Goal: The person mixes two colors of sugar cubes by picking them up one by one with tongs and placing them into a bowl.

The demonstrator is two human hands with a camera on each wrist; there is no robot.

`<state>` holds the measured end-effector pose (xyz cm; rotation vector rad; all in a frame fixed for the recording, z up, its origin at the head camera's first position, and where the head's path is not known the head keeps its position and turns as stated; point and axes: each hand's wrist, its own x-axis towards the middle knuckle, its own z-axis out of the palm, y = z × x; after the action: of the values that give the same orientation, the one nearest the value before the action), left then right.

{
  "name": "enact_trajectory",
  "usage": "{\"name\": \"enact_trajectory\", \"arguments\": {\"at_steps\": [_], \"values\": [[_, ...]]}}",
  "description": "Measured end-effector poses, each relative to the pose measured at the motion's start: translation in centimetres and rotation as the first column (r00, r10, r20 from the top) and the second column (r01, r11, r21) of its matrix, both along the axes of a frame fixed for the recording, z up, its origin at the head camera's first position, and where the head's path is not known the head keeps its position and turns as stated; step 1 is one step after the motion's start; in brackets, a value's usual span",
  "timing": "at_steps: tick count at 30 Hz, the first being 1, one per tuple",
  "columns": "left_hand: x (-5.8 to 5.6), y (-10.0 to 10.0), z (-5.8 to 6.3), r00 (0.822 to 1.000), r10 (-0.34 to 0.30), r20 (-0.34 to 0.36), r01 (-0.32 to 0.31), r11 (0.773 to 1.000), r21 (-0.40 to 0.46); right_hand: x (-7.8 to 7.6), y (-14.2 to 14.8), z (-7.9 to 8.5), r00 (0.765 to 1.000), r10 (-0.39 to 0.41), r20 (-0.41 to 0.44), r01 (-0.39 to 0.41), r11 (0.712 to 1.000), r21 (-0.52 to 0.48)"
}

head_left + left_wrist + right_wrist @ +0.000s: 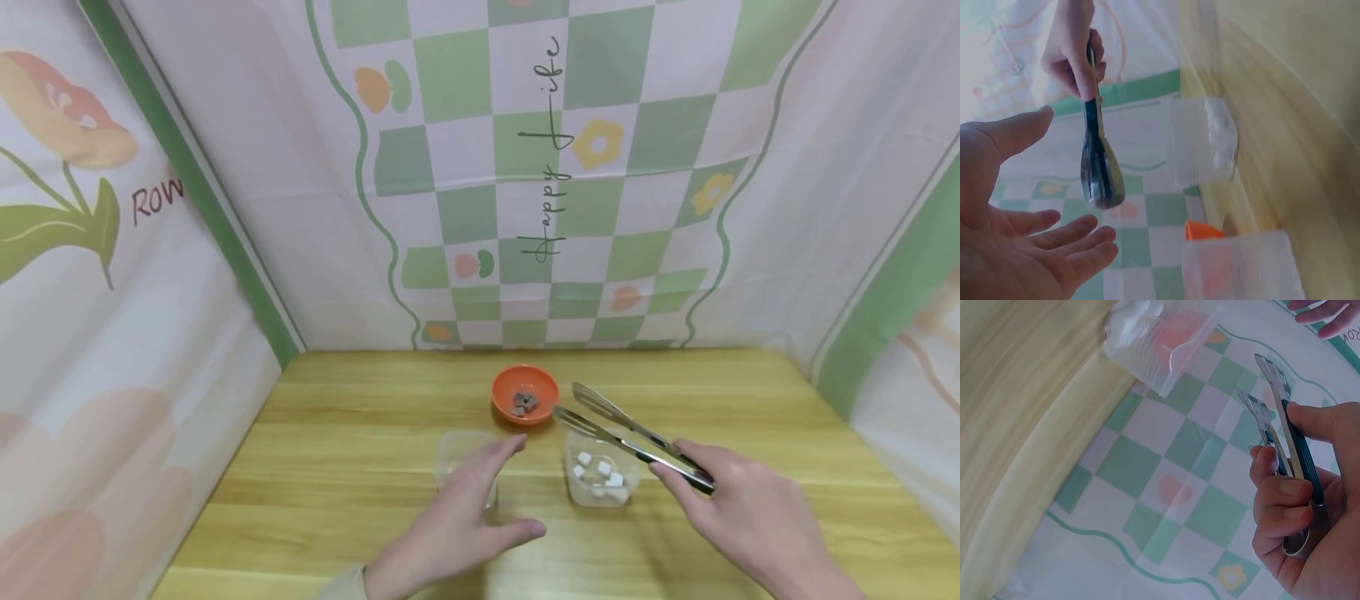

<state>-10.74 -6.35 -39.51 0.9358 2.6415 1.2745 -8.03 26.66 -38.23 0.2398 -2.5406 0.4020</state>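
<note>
My right hand (757,508) grips a pair of metal tongs (1297,444) with dark handles, their two arms spread apart and nothing between the tips. In the head view the tongs reach over a clear plastic container (600,498) of several white cubes (603,469). My left hand (457,517) holds nothing, its fingers extended and thumb spread away, over a second clear container (457,446) that it partly hides. Behind both containers, an orange bowl (504,387) has several small brown pieces (525,403) in it.
Everything stands on a wooden table (360,417). A printed cloth with green and white checks (525,142) hangs behind its far edge, and more cloth (112,333) closes off the left side. Another printed cloth (892,333) hangs on the right.
</note>
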Motion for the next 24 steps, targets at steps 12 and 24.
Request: {"name": "enact_trajectory", "arguments": {"at_steps": [12, 24], "values": [[-0.4, 2.3, -1.2, 0.984, -0.067, 0.164, 0.039, 0.984, 0.171, 0.8, 0.8, 0.2, 0.996, -0.052, 0.07, 0.053, 0.999, -0.009], [-1.3, 4.4, -2.2, 0.977, -0.002, 0.212, -0.029, 0.989, 0.146, 1.2, 1.1, 0.6, 0.995, -0.058, 0.078, 0.057, 0.998, 0.015]]}}
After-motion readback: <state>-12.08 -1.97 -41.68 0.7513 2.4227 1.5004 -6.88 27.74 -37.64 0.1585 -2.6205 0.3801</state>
